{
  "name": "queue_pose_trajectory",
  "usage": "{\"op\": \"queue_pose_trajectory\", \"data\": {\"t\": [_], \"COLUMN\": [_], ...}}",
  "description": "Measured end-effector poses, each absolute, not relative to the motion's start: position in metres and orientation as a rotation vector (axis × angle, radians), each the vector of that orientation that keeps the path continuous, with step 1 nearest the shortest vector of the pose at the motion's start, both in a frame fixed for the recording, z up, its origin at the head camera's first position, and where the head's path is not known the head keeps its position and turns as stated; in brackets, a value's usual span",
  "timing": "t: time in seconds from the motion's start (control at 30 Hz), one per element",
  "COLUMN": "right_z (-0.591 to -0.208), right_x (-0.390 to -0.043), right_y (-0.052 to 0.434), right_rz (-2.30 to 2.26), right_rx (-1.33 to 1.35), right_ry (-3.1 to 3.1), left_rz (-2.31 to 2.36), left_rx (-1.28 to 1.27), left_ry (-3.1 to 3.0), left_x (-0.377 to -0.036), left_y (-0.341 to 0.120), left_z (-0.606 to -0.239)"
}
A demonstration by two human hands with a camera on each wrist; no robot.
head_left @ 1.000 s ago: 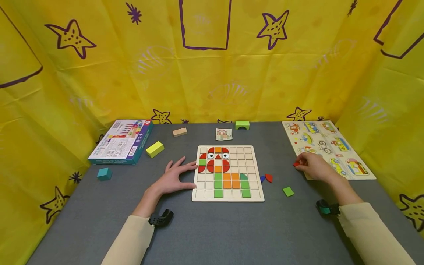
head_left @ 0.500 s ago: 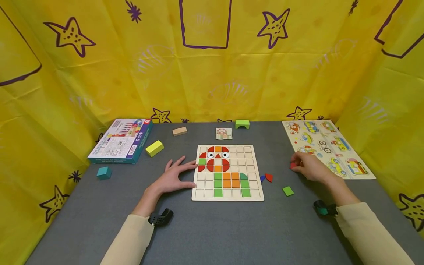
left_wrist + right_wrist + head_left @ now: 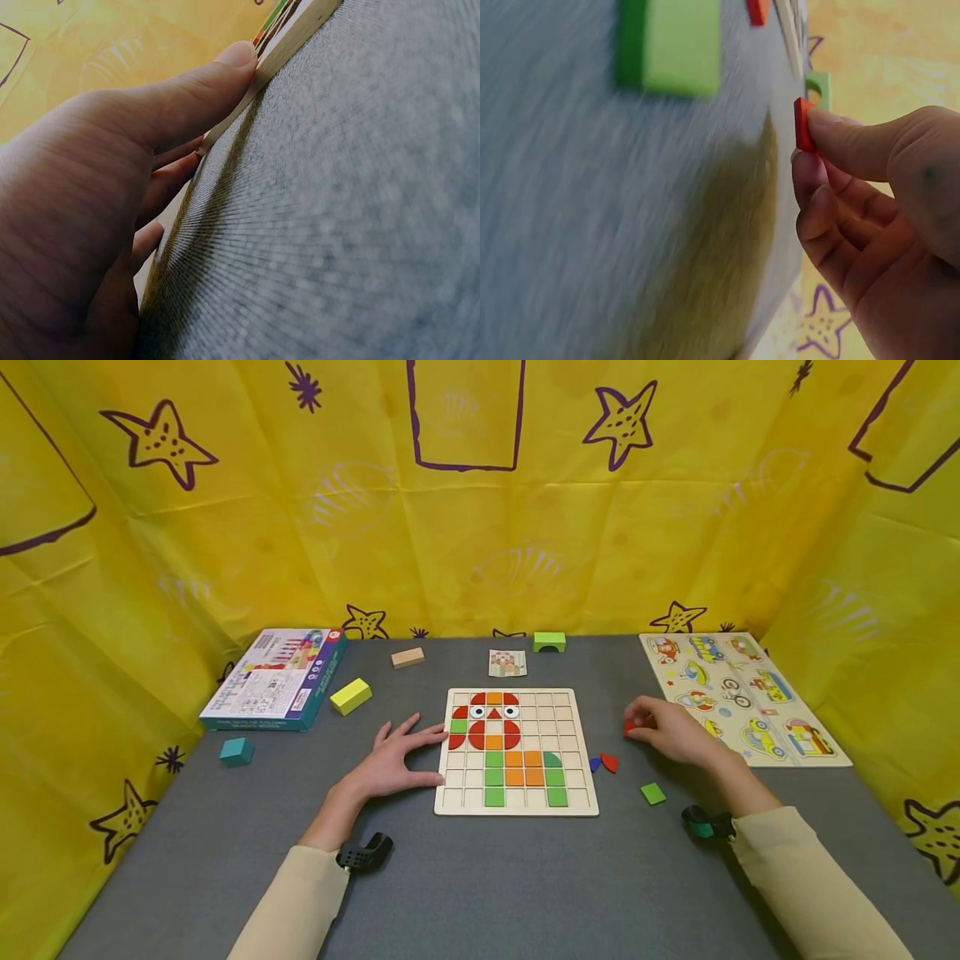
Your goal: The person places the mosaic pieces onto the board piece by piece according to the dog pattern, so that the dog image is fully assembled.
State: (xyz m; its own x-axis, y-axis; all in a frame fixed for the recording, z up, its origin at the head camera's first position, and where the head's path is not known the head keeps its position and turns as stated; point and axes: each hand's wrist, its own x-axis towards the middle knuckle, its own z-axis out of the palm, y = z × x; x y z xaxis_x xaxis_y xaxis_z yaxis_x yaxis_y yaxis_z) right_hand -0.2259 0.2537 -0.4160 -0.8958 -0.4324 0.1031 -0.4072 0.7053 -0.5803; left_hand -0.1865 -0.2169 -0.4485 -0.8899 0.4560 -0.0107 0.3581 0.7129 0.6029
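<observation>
A square wooden grid board (image 3: 465, 797) lies mid-table, with red, orange, green and white-eyed tiles set in its cells. My left hand (image 3: 390, 764) touches its left edge, thumb and fingers spread; the left wrist view shows the thumb (image 3: 202, 94) against the board's side. In my right hand (image 3: 675, 733), held to the right of the board, thumb and fingertips pinch a small red tile (image 3: 804, 125). Between board and hand lie a red quarter-round tile (image 3: 609, 763) and a blue tile (image 3: 595, 765). A green square tile (image 3: 653, 793) is nearer me.
A picture card (image 3: 507, 663) and green arch block (image 3: 549, 642) stand behind the board. To the left are a box (image 3: 273, 681), a yellow block (image 3: 351, 697), a teal block (image 3: 236, 752) and a plain wooden block (image 3: 407, 657). A picture puzzle board (image 3: 738, 693) lies far right.
My right hand has moved left, away from the picture puzzle board and toward the grid board, with the red tile pinched in it. My left hand has stayed in place.
</observation>
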Motion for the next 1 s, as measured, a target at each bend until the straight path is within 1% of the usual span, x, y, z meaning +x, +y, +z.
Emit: {"op": "queue_pose_trajectory", "data": {"t": [0.73, 1.0], "right_z": [-0.412, -0.413], "right_x": [-0.257, -0.270], "right_y": [0.168, 0.143], "right_rz": [-1.039, -1.024], "right_rx": [-0.727, -0.672], "right_ry": [2.765, 2.721], "left_rz": [0.921, 0.917], "left_rx": [0.690, 0.687], "left_ry": [2.768, 2.763], "left_x": [-0.187, -0.188], "left_y": [-0.218, -0.218], "left_z": [-0.450, -0.450]}}
